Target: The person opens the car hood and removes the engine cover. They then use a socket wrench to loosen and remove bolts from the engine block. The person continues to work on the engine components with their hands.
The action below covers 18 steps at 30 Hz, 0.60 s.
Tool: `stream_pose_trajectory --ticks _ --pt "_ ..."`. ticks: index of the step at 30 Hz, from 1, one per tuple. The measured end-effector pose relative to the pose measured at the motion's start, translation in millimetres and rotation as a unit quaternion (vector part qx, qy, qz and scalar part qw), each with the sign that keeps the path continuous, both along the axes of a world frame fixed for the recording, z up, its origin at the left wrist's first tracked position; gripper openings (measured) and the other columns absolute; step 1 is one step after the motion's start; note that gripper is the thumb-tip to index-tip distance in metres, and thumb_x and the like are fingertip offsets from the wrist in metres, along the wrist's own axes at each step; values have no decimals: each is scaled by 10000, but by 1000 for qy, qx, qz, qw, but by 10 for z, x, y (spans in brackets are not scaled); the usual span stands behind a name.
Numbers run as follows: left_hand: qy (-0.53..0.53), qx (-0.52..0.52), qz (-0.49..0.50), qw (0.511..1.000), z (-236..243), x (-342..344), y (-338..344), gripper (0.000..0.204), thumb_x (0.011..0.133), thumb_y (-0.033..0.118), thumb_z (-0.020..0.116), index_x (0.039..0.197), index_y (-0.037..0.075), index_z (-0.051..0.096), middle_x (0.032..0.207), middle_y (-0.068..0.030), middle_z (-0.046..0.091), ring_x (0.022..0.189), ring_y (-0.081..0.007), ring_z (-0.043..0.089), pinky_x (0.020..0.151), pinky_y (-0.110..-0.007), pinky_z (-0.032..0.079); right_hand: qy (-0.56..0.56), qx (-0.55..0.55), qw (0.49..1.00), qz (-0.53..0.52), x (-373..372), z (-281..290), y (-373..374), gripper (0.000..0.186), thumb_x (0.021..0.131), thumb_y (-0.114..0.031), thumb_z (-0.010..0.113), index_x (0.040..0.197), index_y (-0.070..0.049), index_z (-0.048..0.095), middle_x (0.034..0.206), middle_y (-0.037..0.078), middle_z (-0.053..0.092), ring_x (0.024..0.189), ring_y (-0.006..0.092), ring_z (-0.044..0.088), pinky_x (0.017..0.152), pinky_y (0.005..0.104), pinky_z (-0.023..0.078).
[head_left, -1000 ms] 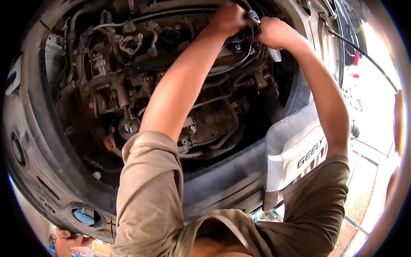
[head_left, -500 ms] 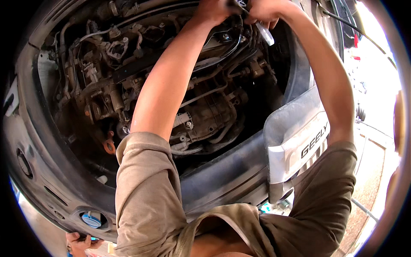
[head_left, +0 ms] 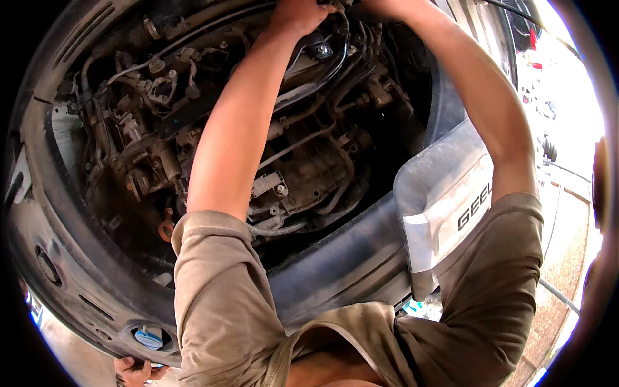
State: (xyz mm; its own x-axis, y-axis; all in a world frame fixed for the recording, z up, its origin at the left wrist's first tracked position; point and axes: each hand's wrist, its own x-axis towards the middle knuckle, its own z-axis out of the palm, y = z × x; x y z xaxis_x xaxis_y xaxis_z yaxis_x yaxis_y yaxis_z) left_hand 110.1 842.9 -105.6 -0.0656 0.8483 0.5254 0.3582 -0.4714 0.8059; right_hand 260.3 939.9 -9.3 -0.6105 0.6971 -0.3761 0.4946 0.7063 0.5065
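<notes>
Both of my arms reach up over a vehicle's engine point(head_left: 309, 168), which is brown with grime. My left hand point(head_left: 298, 15) is at the upper edge of the view, beside dark hoses and cables point(head_left: 348, 45). Its fingers are curled closed, and whatever they hold is too dark and cut off to make out. My right hand point(head_left: 390, 9) is close to the right of it, blurred and partly beyond the upper edge, so its fingers do not show clearly. A small dark gap lies between the hands.
A dark plastic bumper point(head_left: 342, 258) curves around the engine opening. A white-and-grey panel point(head_left: 445, 200) stands by my right arm. At lower left are a blue cap point(head_left: 149, 337) and another person's hand point(head_left: 135, 372). An orange-brown hook point(head_left: 167, 226) sits near my left elbow.
Both hands have moved up and slightly left in the view. The pale flat piece below my right hand is no longer visible. The other person's hand has shifted slightly right and down.
</notes>
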Motion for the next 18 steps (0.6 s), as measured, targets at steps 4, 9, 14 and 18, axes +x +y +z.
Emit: stream_pose_trajectory --ticks 4,9,14,18 --pt "46 -143 3 989 57 -320 -152 359 769 356 685 898 21 698 864 -234 674 856 -401 660 730 -478 510 -85 -261 938 -212 -762 492 -838 259 805 -203 558 843 -7 723 858 165 714 732 278 704 656 412 563" --pt "31 -54 -6 998 130 15 -52 412 764 432 726 868 33 712 833 -238 666 857 -426 640 737 -502 503 -198 -200 925 -256 -265 394 -310 231 811 -189 584 901 -33 727 900 154 718 811 275 705 658 397 562" --pt "94 -101 31 990 30 -224 -68 361 775 382 709 794 22 692 815 -237 660 824 -426 643 716 -515 505 -156 -133 973 -103 -485 264 -662 263 776 -174 554 921 -58 740 951 178 710 905 320 687 763 437 540" --pt "43 -120 -40 991 54 -302 -59 243 800 278 652 836 43 701 836 -229 665 837 -415 647 719 -513 511 70 -328 850 -407 -675 529 -722 231 787 -232 649 866 -28 723 854 100 716 786 251 693 649 406 557"
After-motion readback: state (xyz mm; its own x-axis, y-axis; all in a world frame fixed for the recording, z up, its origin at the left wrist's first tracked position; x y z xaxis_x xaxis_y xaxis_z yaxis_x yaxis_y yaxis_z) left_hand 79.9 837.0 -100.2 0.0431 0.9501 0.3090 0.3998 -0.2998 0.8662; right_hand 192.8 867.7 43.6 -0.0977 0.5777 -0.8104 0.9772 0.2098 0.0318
